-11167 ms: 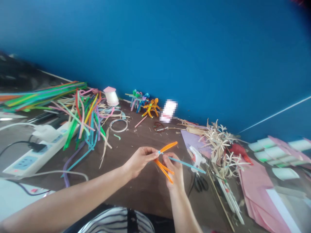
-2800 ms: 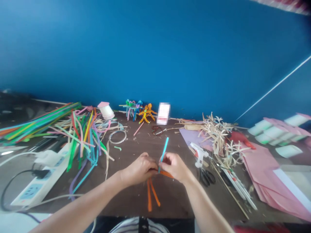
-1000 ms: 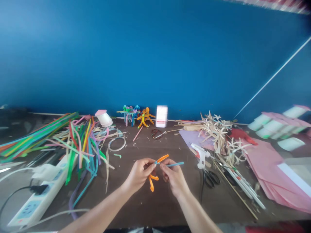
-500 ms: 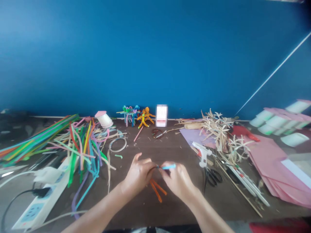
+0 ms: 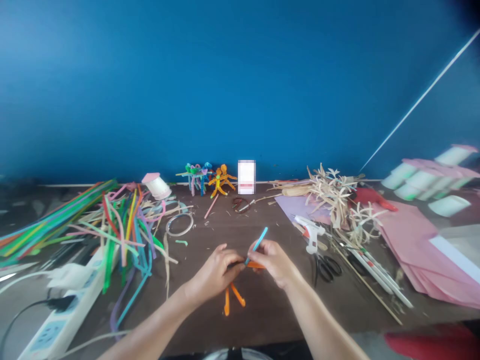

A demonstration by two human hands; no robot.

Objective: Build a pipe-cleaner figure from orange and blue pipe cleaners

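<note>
Low over the middle of the table, my left hand (image 5: 214, 272) is closed on an orange pipe cleaner piece (image 5: 227, 302). Two of its bent legs hang below my fingers, and another orange part points right toward my other hand. My right hand (image 5: 278, 264) pinches a short light-blue pipe cleaner (image 5: 259, 240), which slants up to the right. Its lower end meets the orange piece between my fingertips. Whether it is wrapped around the orange part is hidden there.
Left are loose pipe cleaners (image 5: 123, 215), a power strip (image 5: 62, 320) and a tape ring (image 5: 180, 225). Finished pipe-cleaner figures (image 5: 219, 181) stand by the wall. Right are a glue gun (image 5: 311, 232), black-handled scissors (image 5: 328, 269), dried strips (image 5: 333, 195) and pink sheets (image 5: 408, 245).
The blue pipe cleaner has swung from nearly level to steeply upright. The orange legs have shifted left, and an orange part now shows between my hands.
</note>
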